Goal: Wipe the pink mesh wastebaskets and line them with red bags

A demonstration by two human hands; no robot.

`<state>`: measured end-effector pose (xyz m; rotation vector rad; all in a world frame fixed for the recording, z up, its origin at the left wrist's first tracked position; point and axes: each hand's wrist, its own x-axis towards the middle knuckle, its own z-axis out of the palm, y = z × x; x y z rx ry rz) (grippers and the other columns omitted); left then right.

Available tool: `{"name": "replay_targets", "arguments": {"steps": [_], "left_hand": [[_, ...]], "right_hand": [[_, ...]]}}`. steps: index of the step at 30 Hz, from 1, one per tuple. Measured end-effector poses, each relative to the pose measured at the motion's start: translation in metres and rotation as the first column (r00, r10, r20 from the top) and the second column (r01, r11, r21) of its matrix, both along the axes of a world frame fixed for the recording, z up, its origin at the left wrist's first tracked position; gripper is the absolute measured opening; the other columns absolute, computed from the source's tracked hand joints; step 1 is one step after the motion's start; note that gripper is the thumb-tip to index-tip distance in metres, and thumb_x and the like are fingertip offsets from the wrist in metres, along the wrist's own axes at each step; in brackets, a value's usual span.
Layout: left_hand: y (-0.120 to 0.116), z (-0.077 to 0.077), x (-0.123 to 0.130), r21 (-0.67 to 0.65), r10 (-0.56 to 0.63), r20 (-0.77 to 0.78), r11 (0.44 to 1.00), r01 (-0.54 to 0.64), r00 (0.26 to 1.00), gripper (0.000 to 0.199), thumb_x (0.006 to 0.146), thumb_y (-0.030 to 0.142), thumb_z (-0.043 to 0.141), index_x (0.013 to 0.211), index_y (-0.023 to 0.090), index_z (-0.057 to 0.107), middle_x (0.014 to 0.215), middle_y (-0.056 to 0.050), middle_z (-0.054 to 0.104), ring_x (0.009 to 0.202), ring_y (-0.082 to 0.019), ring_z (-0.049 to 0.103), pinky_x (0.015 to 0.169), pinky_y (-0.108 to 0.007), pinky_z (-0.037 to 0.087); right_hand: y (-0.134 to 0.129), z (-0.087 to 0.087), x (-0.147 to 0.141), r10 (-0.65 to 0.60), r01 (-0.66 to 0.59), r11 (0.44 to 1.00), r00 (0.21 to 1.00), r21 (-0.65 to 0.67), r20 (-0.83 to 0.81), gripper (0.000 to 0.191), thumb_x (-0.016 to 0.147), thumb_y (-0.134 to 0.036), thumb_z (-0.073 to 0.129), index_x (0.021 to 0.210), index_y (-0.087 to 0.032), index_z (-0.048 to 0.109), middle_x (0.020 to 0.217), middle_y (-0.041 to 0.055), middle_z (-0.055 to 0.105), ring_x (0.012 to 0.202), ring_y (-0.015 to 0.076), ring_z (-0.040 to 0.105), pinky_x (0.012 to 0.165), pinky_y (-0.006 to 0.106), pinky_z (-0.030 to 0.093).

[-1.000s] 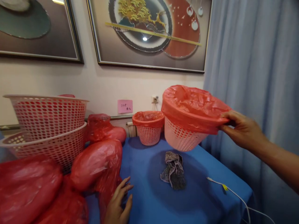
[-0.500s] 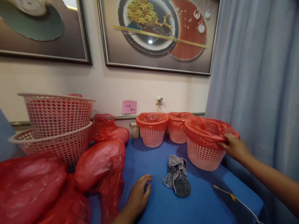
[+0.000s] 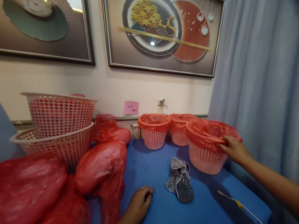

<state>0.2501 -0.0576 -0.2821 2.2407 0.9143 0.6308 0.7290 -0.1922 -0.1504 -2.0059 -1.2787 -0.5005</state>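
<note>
Pink note [image 3: 131, 107]: stuck to the wall [image 3: 112, 90], handwritten; it seems to start "32", the rest too small to read.
Basket [image 3: 206, 159]: round, pale pink, full of holes, a red bag [image 3: 203, 132] folded over its rim; at the right side of the blue table [image 3: 144, 168], near the grey cloth [image 3: 183, 186].
Right hand [image 3: 234, 150]: pinching the bag-covered rim.
Left hand [image 3: 139, 200]: half curled, thumb apart from the fingers.

The basket [image 3: 206, 157] in the right hand [image 3: 234, 150] is lower and farther right than before; the left hand [image 3: 139, 200] is more curled.
</note>
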Motion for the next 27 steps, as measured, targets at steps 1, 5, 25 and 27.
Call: {"name": "replay_targets", "arguments": {"steps": [1,5,25,27], "left_hand": [[0.000,0.000,0.000,-0.005,-0.003,-0.003,1.000,0.003,1.000,0.024,0.086,0.016,0.046,0.092,0.020,0.068,0.102,-0.008,0.077,0.100,-0.023,0.071,0.094,-0.034,0.053],[0.001,0.000,-0.001,-0.019,-0.020,-0.015,1.000,0.020,1.000,0.024,0.087,0.015,0.046,0.094,0.020,0.068,0.103,-0.008,0.077,0.101,-0.024,0.071,0.095,-0.035,0.052],[0.000,0.001,-0.003,-0.062,-0.064,-0.023,0.996,0.063,0.998,0.021,0.081,0.011,0.048,0.090,0.022,0.065,0.104,-0.005,0.075,0.101,-0.022,0.068,0.095,-0.033,0.051],[0.000,0.000,-0.004,-0.061,-0.067,-0.023,0.996,0.066,0.997,0.022,0.080,0.011,0.049,0.090,0.022,0.065,0.104,-0.005,0.075,0.102,-0.022,0.068,0.096,-0.033,0.051]], "right_hand": [[0.000,0.003,0.000,-0.006,0.006,1.000,1.000,-0.013,-0.016,0.027,0.080,-0.048,0.055,0.085,-0.023,0.064,0.086,0.0110,0.073,0.082,0.0308,0.070,0.074,0.041,0.051],[0.000,0.010,-0.004,0.001,-0.002,0.999,1.000,-0.047,-0.007,0.026,0.080,-0.048,0.053,0.082,-0.023,0.061,0.085,0.0107,0.072,0.082,0.0302,0.069,0.073,0.040,0.050],[-0.010,-0.004,-0.013,0.018,-0.015,0.998,0.998,-0.057,0.061,0.027,0.080,-0.040,0.052,0.096,-0.022,0.063,0.105,0.0144,0.076,0.101,0.0337,0.072,0.086,0.045,0.055],[-0.009,-0.007,-0.010,0.016,-0.014,0.999,0.999,-0.051,0.041,0.031,0.080,-0.041,0.051,0.101,-0.021,0.063,0.109,0.0165,0.075,0.104,0.0360,0.072,0.088,0.048,0.056]]}}
